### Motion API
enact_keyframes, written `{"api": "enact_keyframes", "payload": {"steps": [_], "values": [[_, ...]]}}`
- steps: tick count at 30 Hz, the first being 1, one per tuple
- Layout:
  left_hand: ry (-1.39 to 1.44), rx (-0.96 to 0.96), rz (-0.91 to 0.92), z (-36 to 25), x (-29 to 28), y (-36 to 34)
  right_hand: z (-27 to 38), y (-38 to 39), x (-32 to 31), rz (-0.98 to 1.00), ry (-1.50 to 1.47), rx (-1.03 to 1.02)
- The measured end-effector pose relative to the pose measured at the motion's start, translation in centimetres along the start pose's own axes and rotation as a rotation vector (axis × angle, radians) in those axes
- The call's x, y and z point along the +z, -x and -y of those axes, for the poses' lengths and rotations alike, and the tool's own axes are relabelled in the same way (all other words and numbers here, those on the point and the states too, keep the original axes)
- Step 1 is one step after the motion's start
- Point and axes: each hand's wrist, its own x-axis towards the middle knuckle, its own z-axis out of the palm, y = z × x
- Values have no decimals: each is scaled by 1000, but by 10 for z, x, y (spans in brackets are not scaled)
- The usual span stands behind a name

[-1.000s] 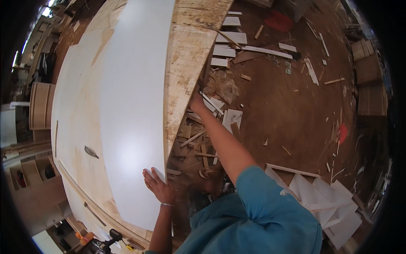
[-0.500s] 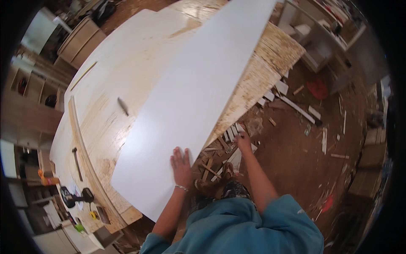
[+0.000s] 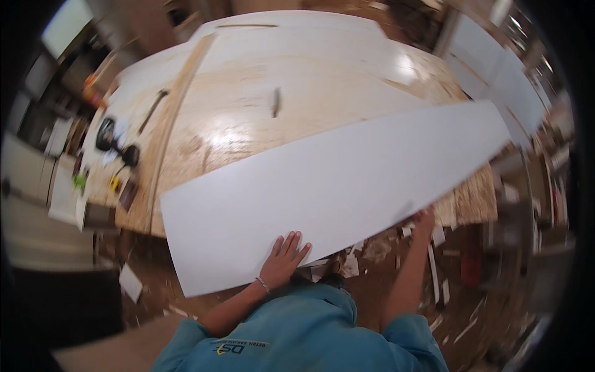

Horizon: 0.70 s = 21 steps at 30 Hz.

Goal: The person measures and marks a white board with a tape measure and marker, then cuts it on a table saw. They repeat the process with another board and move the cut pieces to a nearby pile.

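Observation:
A long white panel (image 3: 347, 170) lies slantwise over the near part of a large work table (image 3: 322, 80), its near edge toward my body. My left hand (image 3: 285, 257) rests flat on the panel near that edge, fingers stretched out. Farther right along the same edge is my right hand (image 3: 424, 218), touching or right beside it. Its fingers are smeared by motion, so their grip is unclear. Beyond the panel lies a slim dark pointed object (image 3: 276, 102), too blurred to name.
A long wooden strip (image 3: 180, 102) crosses the table's left side. Left of it are a hammer (image 3: 153, 111), a cordless drill (image 3: 118, 142) and a yellow tape measure (image 3: 114, 183). White offcuts (image 3: 434, 266) litter the brown floor at right. Grey-white panels (image 3: 477, 53) stand at the far right.
The view has swung to the right, so table and panel appear turned clockwise. My right hand, closed and off the panel before, has come to its near edge. My left hand stays on the panel.

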Motion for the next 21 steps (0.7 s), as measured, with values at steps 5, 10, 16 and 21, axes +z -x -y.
{"api": "enact_keyframes", "payload": {"steps": [5,10,16,21], "values": [[-55,-167,-28,-15,-15,63,8,-29,52,288,110,36],[-26,-90,-105,-34,-27,70,28,-63,41,254,30,77],[-72,-121,-76,-5,-5,87,5,-34,42,181,96,27],[-118,-66,-104,35,13,101,-14,6,16,311,48,-33]]}}
